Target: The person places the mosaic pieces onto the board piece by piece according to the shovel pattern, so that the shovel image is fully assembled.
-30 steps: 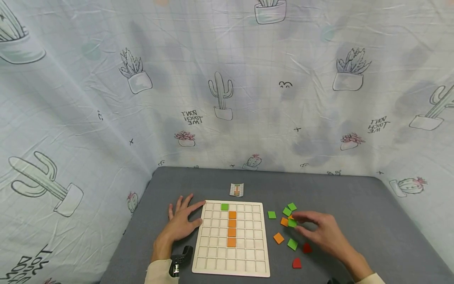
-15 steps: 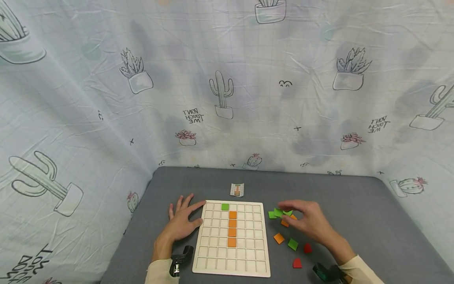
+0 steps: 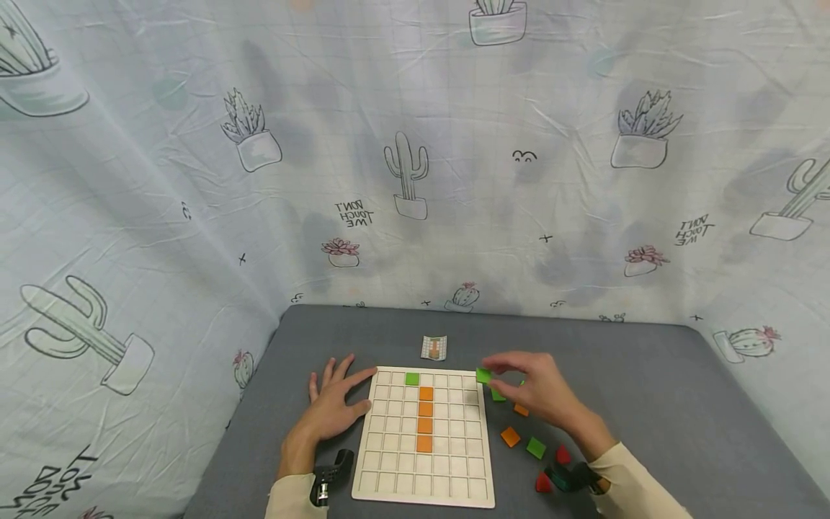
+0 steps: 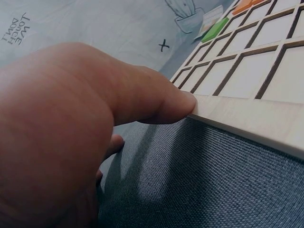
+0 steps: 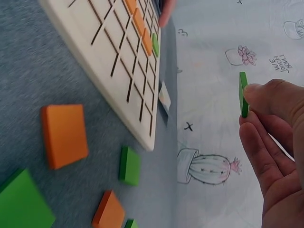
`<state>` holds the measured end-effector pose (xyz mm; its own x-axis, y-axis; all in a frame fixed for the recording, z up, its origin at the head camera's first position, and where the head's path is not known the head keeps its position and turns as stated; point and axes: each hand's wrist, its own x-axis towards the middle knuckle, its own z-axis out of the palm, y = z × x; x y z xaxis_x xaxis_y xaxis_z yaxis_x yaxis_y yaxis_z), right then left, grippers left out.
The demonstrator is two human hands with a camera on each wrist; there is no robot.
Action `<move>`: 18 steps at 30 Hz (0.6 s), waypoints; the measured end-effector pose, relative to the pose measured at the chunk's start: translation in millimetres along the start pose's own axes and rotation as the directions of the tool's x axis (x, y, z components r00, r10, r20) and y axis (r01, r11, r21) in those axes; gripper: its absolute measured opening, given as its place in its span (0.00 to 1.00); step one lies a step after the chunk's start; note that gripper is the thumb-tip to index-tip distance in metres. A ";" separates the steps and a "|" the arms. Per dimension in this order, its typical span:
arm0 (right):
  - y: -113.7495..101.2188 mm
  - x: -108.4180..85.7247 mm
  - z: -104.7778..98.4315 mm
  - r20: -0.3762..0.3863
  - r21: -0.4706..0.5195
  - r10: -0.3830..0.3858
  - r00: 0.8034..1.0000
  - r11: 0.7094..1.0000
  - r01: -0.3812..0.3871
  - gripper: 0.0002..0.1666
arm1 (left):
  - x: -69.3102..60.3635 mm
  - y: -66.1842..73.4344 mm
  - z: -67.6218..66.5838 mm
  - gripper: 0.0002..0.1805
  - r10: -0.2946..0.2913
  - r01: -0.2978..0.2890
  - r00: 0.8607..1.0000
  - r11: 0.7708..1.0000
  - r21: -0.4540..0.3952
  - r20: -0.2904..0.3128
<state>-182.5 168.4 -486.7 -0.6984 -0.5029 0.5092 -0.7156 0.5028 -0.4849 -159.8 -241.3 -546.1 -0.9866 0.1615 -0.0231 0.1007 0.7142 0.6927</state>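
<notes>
Green and square, a tile (image 3: 483,375) is pinched in your right hand (image 3: 540,387), raised near the far right corner of the wooden board (image 3: 390,461), which bears a column of four orange tiles (image 3: 425,409), while your left hand (image 3: 332,411), fingers outspread, touches the board's left edge.

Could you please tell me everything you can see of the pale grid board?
The grid board is a thin, flat, wooden-looking panel with a plain rim around rows of square cells. It lies flat on the grey tabletop. One green tile sits in its far row; four orange tiles form a column running toward the person, starting one row nearer and one column further right. The left hand touches its left edge.
</notes>
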 end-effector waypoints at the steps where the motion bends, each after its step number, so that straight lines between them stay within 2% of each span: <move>1: -0.4 2.3 1.4 0.004 0.007 -0.005 1.000 1.000 0.005 0.21 | 0.0 -0.1 -0.2 0.33 0.000 0.000 1.000 1.000 0.001 0.002; 18: -8.4 32.7 21.0 0.093 0.068 0.025 0.995 0.997 -0.031 0.20 | -0.6 0.8 -0.9 0.33 -0.002 0.002 1.000 1.000 0.003 -0.003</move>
<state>-199.6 133.0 -480.9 -0.7139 -0.5538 0.4286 -0.6928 0.4693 -0.5475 -159.3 -241.4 -544.9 -0.9871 0.1584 -0.0222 0.0995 0.7168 0.6902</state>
